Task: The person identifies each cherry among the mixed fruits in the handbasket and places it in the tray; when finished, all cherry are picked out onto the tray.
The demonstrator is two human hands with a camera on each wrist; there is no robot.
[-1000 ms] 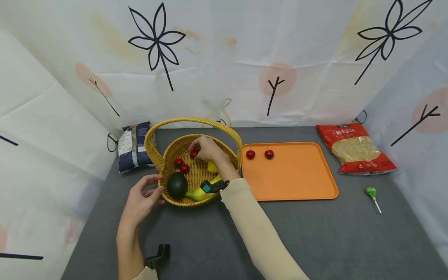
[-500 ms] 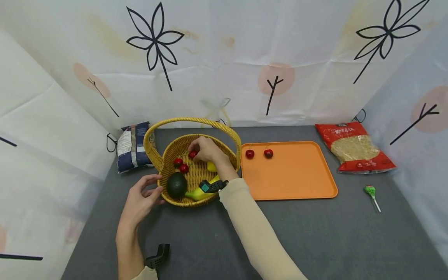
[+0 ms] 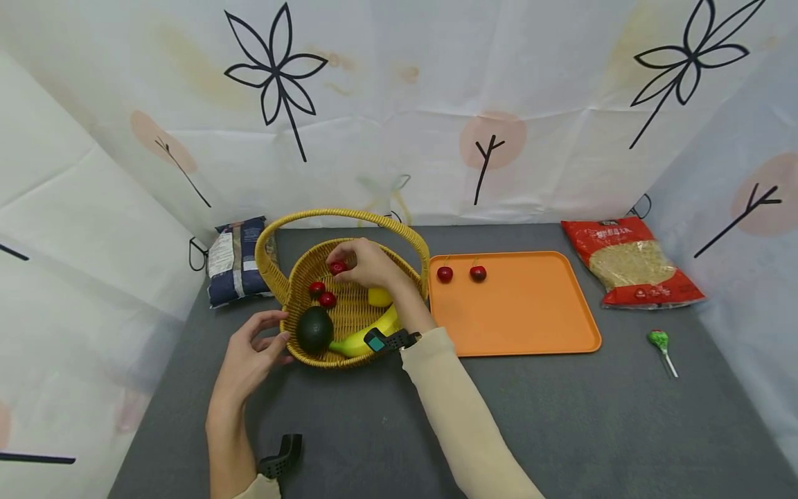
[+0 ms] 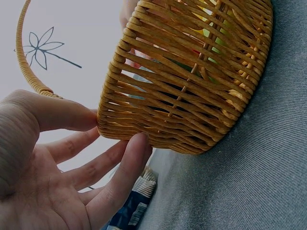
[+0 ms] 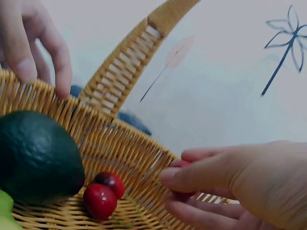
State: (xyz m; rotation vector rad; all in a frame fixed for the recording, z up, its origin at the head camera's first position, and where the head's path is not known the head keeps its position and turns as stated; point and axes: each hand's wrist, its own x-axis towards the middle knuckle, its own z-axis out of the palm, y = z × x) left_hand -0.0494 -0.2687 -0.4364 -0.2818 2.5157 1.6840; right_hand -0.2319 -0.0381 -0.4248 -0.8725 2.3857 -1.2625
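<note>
A yellow wicker basket (image 3: pixel 352 246) with a tall handle holds an avocado (image 3: pixel 314 330), a banana (image 3: pixel 368 339), a partly hidden yellow fruit (image 3: pixel 379 297) and two cherries (image 5: pixel 100 201) lying together. My left hand (image 3: pixel 252 357) holds the basket's left rim, thumb and fingertips against the weave (image 4: pixel 158 100). Over the basket's far part, my right hand (image 3: pixel 369 265) pinches another cherry (image 3: pixel 338 267) between thumb and fingers. That cherry is partly covered by the fingers in the right wrist view, where my right hand (image 5: pixel 230 187) is close to the basket wall.
An orange tray (image 3: pixel 517 312) right of the basket carries two cherries (image 3: pixel 461 274) near its far left corner. A blue bag (image 3: pixel 237 263) stands behind at left, a red bag (image 3: pixel 632 263) at far right. A green lollipop (image 3: pixel 659 341) lies on the grey table (image 3: pixel 561 423).
My right hand has shifted slightly up and left in the head view with the pinched cherry, showing more of the banana and the yellow fruit. My left hand keeps its place.
</note>
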